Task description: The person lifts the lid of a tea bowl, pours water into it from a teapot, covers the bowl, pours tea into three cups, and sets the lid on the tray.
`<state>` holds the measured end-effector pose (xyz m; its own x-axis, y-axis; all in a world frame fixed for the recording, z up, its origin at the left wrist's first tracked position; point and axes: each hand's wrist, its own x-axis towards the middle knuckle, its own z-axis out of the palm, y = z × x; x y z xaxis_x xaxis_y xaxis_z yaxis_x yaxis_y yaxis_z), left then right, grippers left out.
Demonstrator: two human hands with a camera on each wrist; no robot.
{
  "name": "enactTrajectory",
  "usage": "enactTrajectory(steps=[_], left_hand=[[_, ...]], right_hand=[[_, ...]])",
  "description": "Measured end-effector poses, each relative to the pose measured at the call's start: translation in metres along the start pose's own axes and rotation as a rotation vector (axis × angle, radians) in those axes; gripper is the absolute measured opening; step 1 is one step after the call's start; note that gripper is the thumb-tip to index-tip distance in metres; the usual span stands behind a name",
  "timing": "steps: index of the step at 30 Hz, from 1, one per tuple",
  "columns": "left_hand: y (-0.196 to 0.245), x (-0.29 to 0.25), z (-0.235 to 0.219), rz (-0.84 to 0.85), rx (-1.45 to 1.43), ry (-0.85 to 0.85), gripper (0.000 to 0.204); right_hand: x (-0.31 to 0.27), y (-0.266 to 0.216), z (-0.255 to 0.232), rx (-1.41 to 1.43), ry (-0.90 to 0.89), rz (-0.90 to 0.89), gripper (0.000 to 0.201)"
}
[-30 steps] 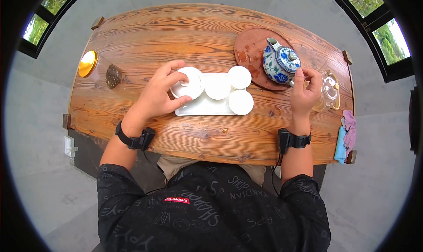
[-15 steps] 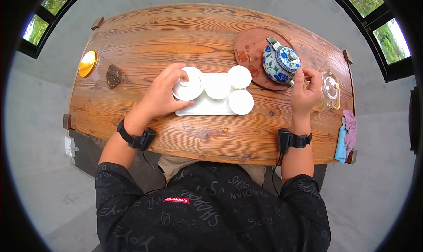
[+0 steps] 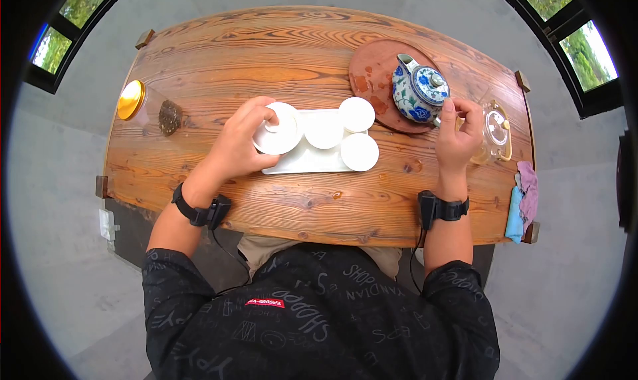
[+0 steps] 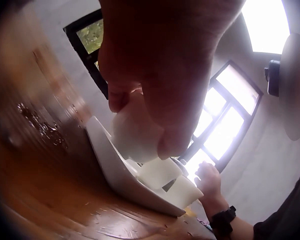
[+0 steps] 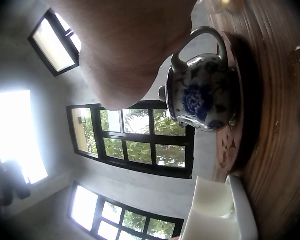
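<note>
My left hand (image 3: 234,139) grips a white gaiwan (image 3: 287,139) at the left end of a white tray (image 3: 307,164). Its thumb and a finger span the rim, while another finger lies on the lid's knob. In the left wrist view the gaiwan (image 4: 136,131) shows pale under the dark hand. White cups (image 3: 359,152) stand to its right on the tray. Beside the handle of a blue-and-white teapot (image 3: 413,99) is my right hand (image 3: 460,135), its fingers loosely curled. The right wrist view shows the teapot handle (image 5: 206,30) as a loop without fingers through it.
The teapot stands on a wet, round reddish-brown tray (image 3: 369,67). A glass pot (image 3: 495,132) is just right of my right hand. Far left lies a gold-lidded jar (image 3: 131,101) with dark contents. Purple and blue cloths (image 3: 528,188) hang at the right table edge.
My left fingers have closed in from a wider spread around the gaiwan, the thumb coming up to its near side. The right hand holds its place by the teapot.
</note>
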<state>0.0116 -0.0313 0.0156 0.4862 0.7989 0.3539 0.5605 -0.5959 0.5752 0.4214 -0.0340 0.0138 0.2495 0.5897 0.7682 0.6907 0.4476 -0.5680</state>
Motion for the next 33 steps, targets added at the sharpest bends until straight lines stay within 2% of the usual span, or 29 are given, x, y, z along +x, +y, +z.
enactTrajectory(steps=[12,19,24,26,33], left_hand=[[0.045,0.020,-0.023,0.001,0.057,-0.091,0.053],[0.068,0.044,-0.027,0.117,0.118,-0.160,0.049],[0.078,0.057,-0.030,0.152,0.185,-0.221,0.048],[0.083,0.062,-0.031,0.103,0.228,-0.294,0.050],[0.091,0.076,-0.029,0.156,0.242,-0.340,0.048]], right_hand=[[0.001,-0.002,-0.001,0.004,0.012,-0.020,0.009],[0.002,-0.004,0.001,0.034,0.026,-0.037,0.010],[0.003,-0.004,0.000,0.023,0.025,-0.045,0.010],[0.003,-0.004,-0.001,0.017,0.027,-0.052,0.010],[0.002,-0.004,0.000,0.051,0.027,-0.038,0.010]])
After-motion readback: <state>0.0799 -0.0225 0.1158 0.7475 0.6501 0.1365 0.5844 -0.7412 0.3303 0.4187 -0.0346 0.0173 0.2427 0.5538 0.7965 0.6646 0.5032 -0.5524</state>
